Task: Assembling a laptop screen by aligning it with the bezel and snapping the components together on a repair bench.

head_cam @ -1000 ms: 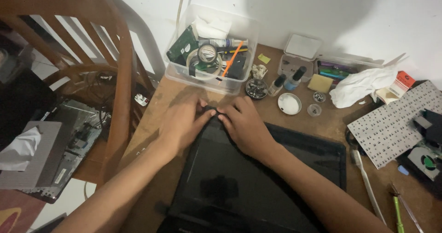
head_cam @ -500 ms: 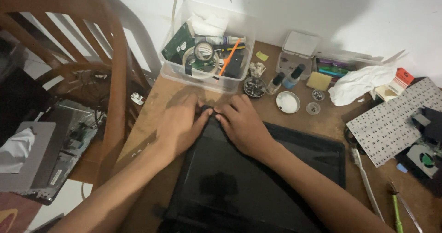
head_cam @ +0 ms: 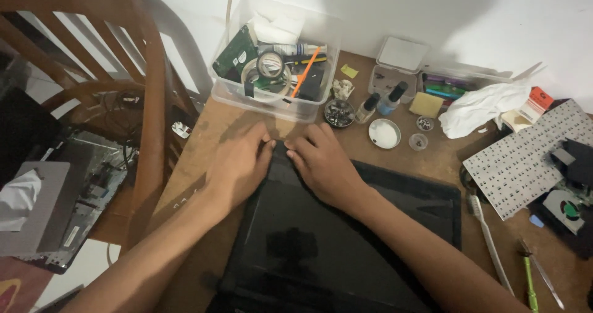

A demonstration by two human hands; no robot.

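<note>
Black panel's (head_cam: 346,239) far corner beneath both hands' fingers (head_cam: 295,153)

A flat black screen panel (head_cam: 346,245) lies glossy, apparently face-up, near the wooden desk's (head_cam: 204,134) front-left edge.

black screen panel (head_cam: 346,239) under both hands.

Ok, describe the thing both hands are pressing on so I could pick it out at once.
Start at the wooden table with the clear plastic box at its back edge. Just in front of that box lies a flat black screen panel; the left hand and right hand meet at its far corner. It is the largest, darkest, glossiest thing there.
</note>
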